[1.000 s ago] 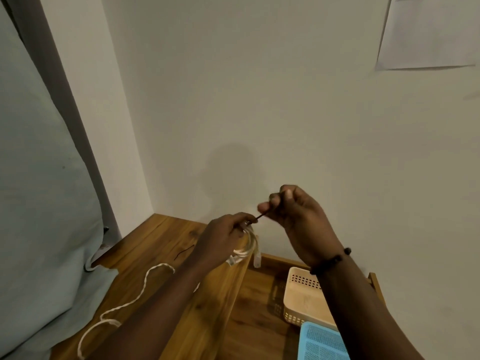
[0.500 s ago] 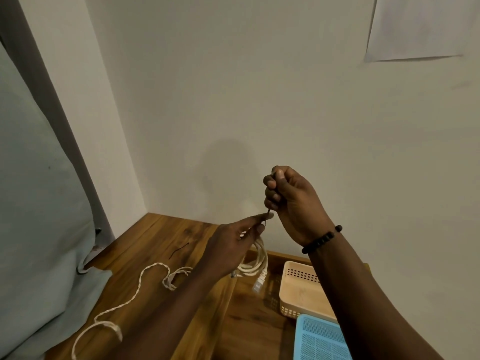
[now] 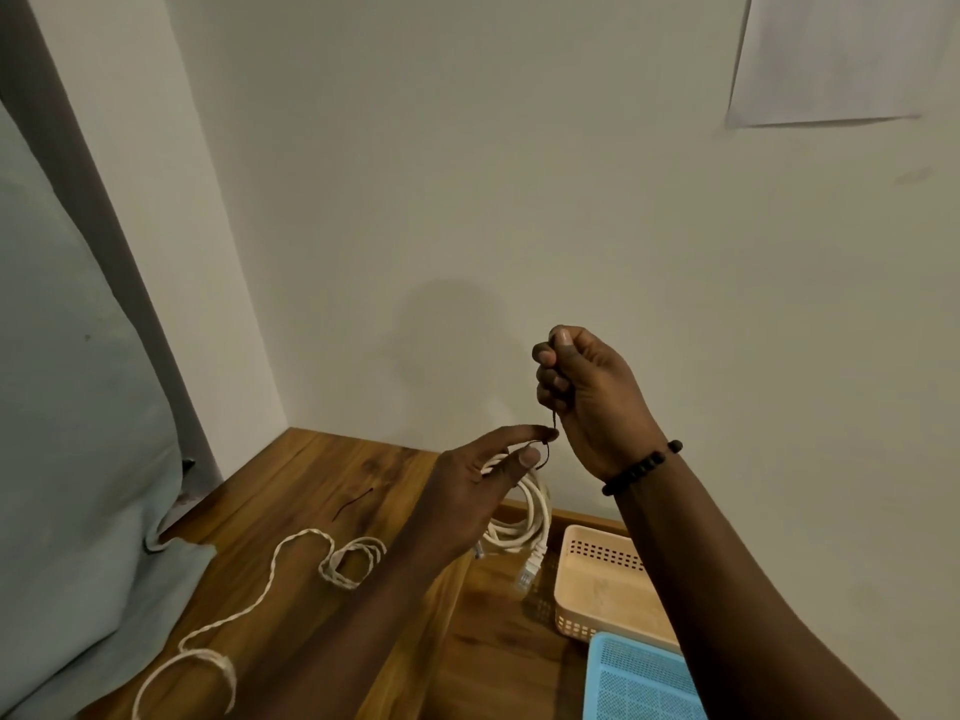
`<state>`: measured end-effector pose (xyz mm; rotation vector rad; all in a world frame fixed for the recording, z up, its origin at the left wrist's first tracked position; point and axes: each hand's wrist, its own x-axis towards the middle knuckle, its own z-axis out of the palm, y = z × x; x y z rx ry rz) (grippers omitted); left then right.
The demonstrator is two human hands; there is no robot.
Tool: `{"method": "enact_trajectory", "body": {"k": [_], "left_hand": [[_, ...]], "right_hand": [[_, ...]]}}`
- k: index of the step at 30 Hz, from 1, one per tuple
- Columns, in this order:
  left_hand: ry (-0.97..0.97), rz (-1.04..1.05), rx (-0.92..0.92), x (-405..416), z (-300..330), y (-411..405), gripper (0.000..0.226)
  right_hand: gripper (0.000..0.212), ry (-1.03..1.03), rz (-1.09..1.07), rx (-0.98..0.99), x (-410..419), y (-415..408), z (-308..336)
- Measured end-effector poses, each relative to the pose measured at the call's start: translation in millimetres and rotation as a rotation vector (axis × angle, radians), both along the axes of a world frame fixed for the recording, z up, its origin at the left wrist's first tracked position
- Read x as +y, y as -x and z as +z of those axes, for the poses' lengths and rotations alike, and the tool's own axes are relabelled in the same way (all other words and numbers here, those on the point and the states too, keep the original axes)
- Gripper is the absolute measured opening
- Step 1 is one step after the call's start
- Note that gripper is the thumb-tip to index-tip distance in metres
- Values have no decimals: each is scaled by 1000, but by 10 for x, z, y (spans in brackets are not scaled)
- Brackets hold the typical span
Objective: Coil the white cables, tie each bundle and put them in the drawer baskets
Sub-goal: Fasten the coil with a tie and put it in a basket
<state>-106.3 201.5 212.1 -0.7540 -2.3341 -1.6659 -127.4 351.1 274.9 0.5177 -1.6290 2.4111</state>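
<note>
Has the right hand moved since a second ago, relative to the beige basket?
Yes. The right hand has risen, pulling the dark tie upward; its gap above the beige basket has grown, while the left hand holds the coiled white cable.

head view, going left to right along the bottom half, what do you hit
pale blue-grey fabric → loose twisted white cable on the wooden tabletop → left hand → coiled white cable bundle → right hand pinching the thin dark tie → beige perforated plastic basket

No readable text, paper sheet on the wall looks blank, no labels or numbers
</note>
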Motion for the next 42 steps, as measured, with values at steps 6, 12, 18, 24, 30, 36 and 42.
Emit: {"method": "enact_trajectory", "body": {"k": [6, 12, 18, 24, 30, 36, 42], "left_hand": [[-13, 86, -41, 16, 37, 77, 7], [-53, 115, -30, 35, -73, -68, 5], [-68, 99, -15, 218, -85, -120, 7], [20, 9, -73, 184, -162, -180, 11], [120, -162, 28, 148, -225, -238, 24], [-25, -12, 126, 108, -40, -127, 22], [-19, 330, 59, 4, -103, 59, 17]], "right_hand": [[25, 166, 20, -57, -110, 9, -135], [29, 652, -117, -214, 245, 262, 31], [30, 707, -258, -405, 315, 509, -154], [33, 628, -328, -524, 328, 623, -489], [26, 189, -311, -600, 303, 572, -805], [32, -620, -47, -476, 129, 358, -1408], [17, -715, -643, -412, 50, 241, -1265]]}}
